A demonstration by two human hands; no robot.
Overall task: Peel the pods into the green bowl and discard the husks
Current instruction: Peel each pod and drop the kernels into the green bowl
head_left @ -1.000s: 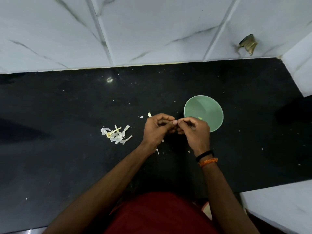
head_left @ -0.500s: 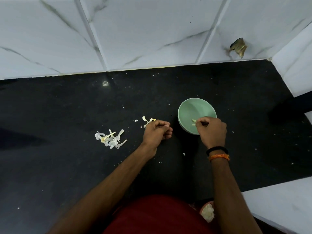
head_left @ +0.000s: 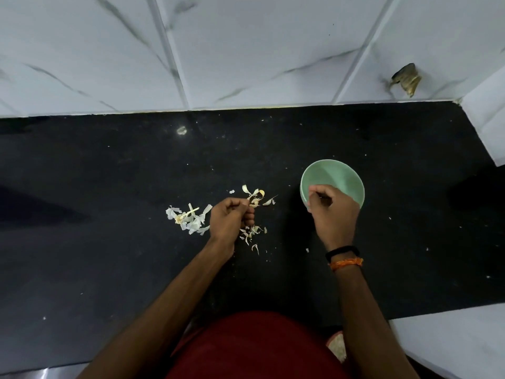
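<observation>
The green bowl (head_left: 338, 173) stands on the black counter (head_left: 109, 269), right of centre. My right hand (head_left: 332, 214) hovers over its near rim with curled fingers; nothing shows between them, and it hides the bowl's bottom. My left hand (head_left: 229, 220) is left of the bowl, low over the counter, its curled fingertips pinching a pale husk (head_left: 250, 202) at the edge of a small husk heap (head_left: 258, 195). More husks lie in a pile to the left (head_left: 188, 218) and in a scatter just below that hand (head_left: 252, 233).
A white marble-tiled wall (head_left: 246, 50) runs along the back of the counter, and a white block (head_left: 489, 124) closes the right end. Small white crumbs dot the black surface. A white ledge (head_left: 451, 343) sits at the near right.
My hands, joined together a second ago, have parted: the right went over the bowl, the left to the husk heap. More husks now lie near my left hand.
</observation>
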